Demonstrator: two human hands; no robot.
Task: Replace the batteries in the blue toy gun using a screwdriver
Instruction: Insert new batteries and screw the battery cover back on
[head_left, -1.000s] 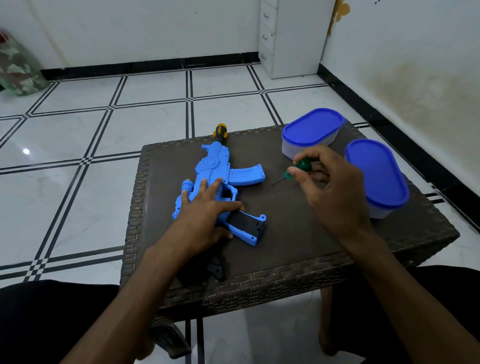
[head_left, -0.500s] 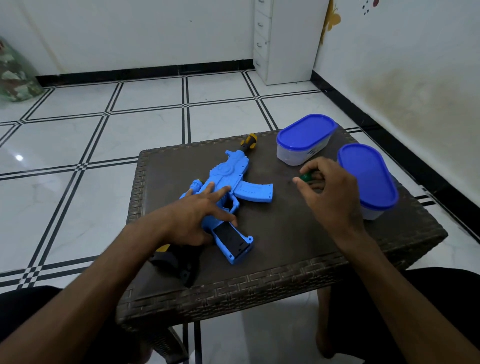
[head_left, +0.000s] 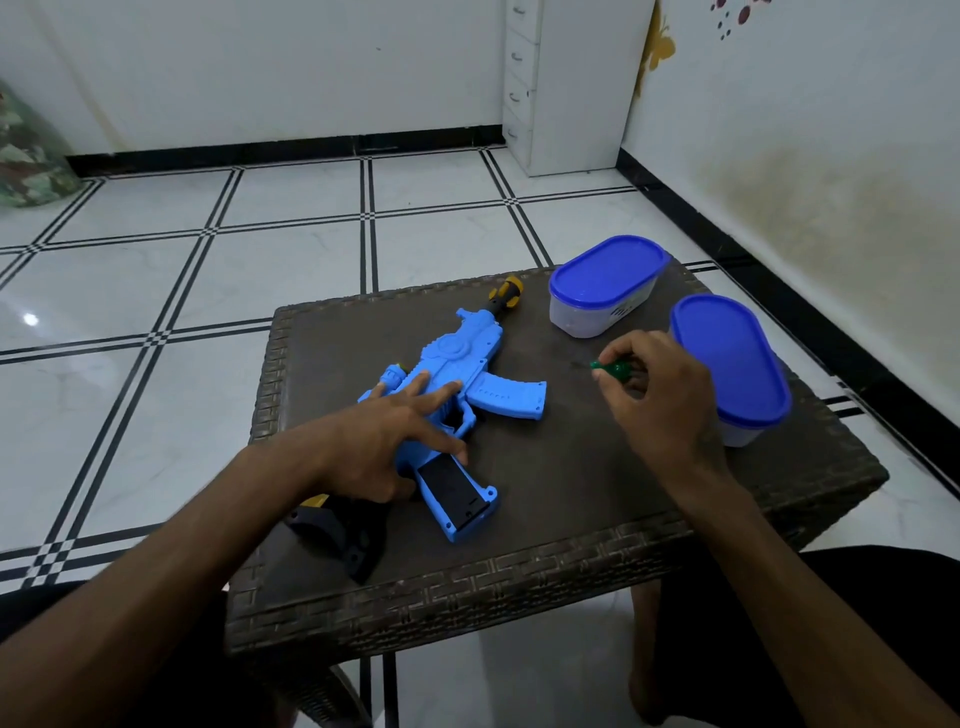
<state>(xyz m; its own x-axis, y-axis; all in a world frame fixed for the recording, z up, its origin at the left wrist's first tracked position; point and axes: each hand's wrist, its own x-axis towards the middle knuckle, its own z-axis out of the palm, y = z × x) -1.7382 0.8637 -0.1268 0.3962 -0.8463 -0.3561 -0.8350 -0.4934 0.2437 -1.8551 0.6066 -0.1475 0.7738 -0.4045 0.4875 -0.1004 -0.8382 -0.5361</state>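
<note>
The blue toy gun (head_left: 470, 364) lies flat on the dark woven table (head_left: 571, 499), its yellow-and-black muzzle pointing to the far side. My left hand (head_left: 384, 441) rests on its middle with fingers spread and straight. A black panel (head_left: 449, 486) shows in the grip near the front. My right hand (head_left: 654, 400) hovers to the right of the gun and pinches a small green-handled screwdriver (head_left: 613, 370) between thumb and fingers; its thin shaft points left and is barely visible.
Two clear tubs with blue lids stand at the table's right: one (head_left: 605, 283) at the far edge, one (head_left: 730, 364) just behind my right hand. The gun's black stock (head_left: 343, 530) lies under my left wrist. A white drawer unit (head_left: 566, 83) stands by the wall.
The gun has turned, its muzzle swinging right, with my left hand still on it. My right hand with the screwdriver has drawn back toward the near tub. The camera has shifted.
</note>
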